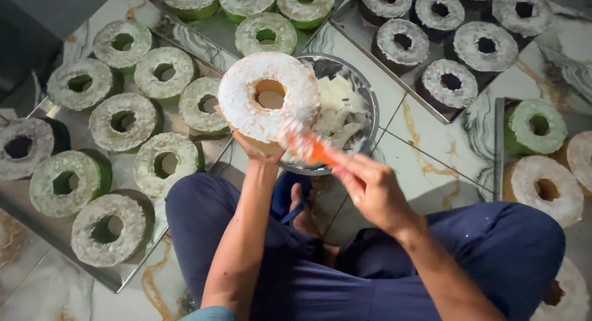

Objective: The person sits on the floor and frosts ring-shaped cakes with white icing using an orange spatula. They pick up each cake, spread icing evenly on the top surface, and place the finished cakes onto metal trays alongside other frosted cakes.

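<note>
Your left hand (254, 149) is cupped under a ring cake (269, 96) coated white, holding it up from below over the near-left rim of a metal bowl (364, 93); only the fingertips show beneath the cake's lower edge. The cake sits just above frame centre, tilted so its hole faces the camera. Your right hand (370, 188) is closed around an orange-handled brush (311, 149), its blurred head touching the cake's edge at about 5 o'clock. The bowl lies directly behind the cake, toward 2 o'clock from it, and holds white, lumpy frosting (338, 111). You sit cross-legged in dark blue trousers (370, 278) on a marbled tile floor (425, 142). At 9 o'clock from the cake a long metal tray (117, 278) carries green ring cakes with white tops (123, 120), two rows deep, with one dark cake (24, 149) at the far left edge. At 12 o'clock a second tray holds more green cakes (265, 34). At 1 to 2 o'clock a third tray (394, 86) holds dark cakes with white tops (484, 45). At 3 o'clock a further tray edge (498, 148) borders one green cake (535, 127) and pale cakes (546, 188), partly cut off by the frame.
</note>
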